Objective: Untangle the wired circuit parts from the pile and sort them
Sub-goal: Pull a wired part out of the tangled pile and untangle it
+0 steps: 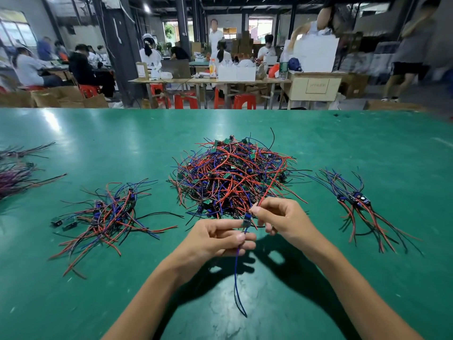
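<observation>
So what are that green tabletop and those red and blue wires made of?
The green tabletop looks like a smooth rubber or vinyl mat: it reflects the ceiling lights softly and shows scuffs, though the exact material is unclear. The red and blue wires in the central pile seem to be plastic-insulated; they bend freely and have a slight sheen. Any metal core is not visible.

factory workshop: rows of workers (81, 65) at benches (210, 81)

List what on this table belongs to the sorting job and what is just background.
Job: tangled pile; part held by left hand and right hand; left bundle; right bundle.
Background: far-left wires; other workers' benches; red stools.
</observation>
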Available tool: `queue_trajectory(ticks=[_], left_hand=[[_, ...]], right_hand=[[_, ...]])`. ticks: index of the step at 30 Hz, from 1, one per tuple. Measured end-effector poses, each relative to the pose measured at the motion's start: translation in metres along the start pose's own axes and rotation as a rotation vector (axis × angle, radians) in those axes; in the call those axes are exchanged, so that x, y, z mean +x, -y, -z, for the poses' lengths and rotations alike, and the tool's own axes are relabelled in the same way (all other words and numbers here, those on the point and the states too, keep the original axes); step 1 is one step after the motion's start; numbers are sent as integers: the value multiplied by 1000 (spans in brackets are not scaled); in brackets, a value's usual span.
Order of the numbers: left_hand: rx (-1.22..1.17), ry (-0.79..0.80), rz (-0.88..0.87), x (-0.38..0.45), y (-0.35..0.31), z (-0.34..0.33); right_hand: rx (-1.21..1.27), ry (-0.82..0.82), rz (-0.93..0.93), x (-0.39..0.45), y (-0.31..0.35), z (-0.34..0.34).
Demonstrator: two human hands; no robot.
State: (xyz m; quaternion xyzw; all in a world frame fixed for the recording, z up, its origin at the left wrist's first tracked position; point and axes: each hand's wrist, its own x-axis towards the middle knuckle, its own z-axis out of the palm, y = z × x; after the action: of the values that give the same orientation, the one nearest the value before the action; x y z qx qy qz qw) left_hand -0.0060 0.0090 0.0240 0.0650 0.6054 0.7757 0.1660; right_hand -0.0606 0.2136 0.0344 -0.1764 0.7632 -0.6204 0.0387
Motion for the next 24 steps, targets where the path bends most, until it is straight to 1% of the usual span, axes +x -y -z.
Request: queue_trajectory(ticks=[3,7,8,10,16,19,24], left_hand=[[22,-19,-12,0,-2,-2],[16,-7,-43,-2,-6,-7],[34,-28,-54,-2,-6,-7],[57,-83,-67,-2,-6,-6],[40,-177,-49,0,-3,-4],[57,-224,-58,3,1,-5],[101,-295,-122,5,4,-7]], right_hand=[[7,17,-2,-1,1,1],[-20,178,16,-6,2,-3],[-51,174,33,-6,1,-5],[-97,96,77,-5,-2,-8],[-7,-67,108,-5,-8,-22],[78,-83,50,-6,-8,-26],[87,-61,-17,-9,-7,-30]])
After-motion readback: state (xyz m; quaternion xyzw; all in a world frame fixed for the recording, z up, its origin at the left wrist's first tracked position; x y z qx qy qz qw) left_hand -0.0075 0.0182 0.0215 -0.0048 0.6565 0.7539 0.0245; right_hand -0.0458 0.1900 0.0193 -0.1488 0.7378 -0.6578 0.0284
